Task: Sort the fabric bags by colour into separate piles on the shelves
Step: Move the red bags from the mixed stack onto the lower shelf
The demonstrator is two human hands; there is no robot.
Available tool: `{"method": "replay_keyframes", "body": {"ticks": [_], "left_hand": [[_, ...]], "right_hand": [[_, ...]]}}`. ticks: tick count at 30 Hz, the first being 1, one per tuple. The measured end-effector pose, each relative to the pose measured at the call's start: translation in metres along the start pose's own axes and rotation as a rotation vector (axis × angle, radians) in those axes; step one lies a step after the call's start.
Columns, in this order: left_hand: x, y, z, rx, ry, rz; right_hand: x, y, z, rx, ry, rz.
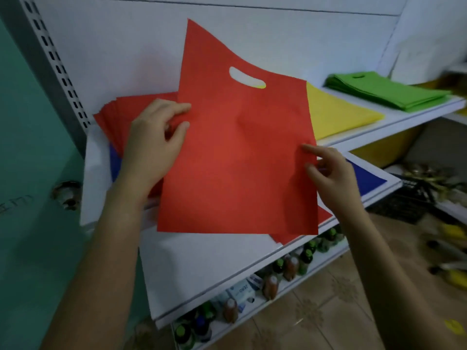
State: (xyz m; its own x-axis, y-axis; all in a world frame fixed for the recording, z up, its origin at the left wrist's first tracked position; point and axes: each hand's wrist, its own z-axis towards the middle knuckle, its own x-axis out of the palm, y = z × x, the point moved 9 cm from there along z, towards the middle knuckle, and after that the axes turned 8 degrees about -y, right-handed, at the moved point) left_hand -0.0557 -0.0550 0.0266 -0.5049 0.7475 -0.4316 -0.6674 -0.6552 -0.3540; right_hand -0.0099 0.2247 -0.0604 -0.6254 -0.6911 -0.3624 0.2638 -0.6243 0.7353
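Observation:
I hold a red fabric bag with a cut-out handle flat in front of the shelves. My left hand pinches its left edge. My right hand grips its right edge with fingertips. Behind my left hand a pile of red bags lies on the upper shelf. To the right on that shelf sit a yellow pile and a green pile. A blue bag shows on the lower shelf, mostly hidden by the red bag. Another red bag corner peeks out below.
The white upper shelf and white lower shelf jut toward me. Small bottles and boxes stand under the lower shelf. A slotted upright and a teal door lie left. Clutter lies on the tiled floor at right.

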Motion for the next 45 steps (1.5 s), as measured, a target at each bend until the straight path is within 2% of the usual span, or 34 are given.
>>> {"method": "replay_keyframes", "body": {"ticks": [4, 9, 14, 17, 22, 27, 32, 37, 45], "left_hand": [[0.054, -0.050, -0.047, 0.070, 0.137, -0.169], [0.143, -0.097, -0.132, 0.021, 0.461, -0.372], [0.230, -0.099, -0.210, -0.100, 0.734, -0.327], [0.274, -0.094, -0.237, -0.151, 0.816, -0.297], [0.339, -0.083, -0.272, -0.281, 0.839, -0.224], [0.383, -0.071, -0.315, -0.450, 0.847, -0.171], [0.397, -0.059, -0.334, -0.637, 0.780, -0.118], [0.396, -0.025, -0.326, -0.770, 0.688, -0.072], [0.417, 0.042, -0.275, -0.804, 0.596, 0.030]], "right_hand": [[-0.052, -0.050, -0.073, 0.163, -0.156, -0.039], [-0.100, -0.111, -0.151, 0.293, -0.237, -0.172], [-0.120, -0.186, -0.205, 0.542, -0.212, -0.254], [-0.122, -0.223, -0.211, 0.601, -0.159, -0.292], [-0.117, -0.288, -0.210, 0.697, 0.030, -0.303], [-0.107, -0.345, -0.202, 0.680, 0.297, -0.340], [-0.100, -0.376, -0.179, 0.638, 0.459, -0.356], [-0.072, -0.389, -0.134, 0.586, 0.528, -0.332], [-0.002, -0.402, -0.046, 0.497, 0.489, -0.351]]}}
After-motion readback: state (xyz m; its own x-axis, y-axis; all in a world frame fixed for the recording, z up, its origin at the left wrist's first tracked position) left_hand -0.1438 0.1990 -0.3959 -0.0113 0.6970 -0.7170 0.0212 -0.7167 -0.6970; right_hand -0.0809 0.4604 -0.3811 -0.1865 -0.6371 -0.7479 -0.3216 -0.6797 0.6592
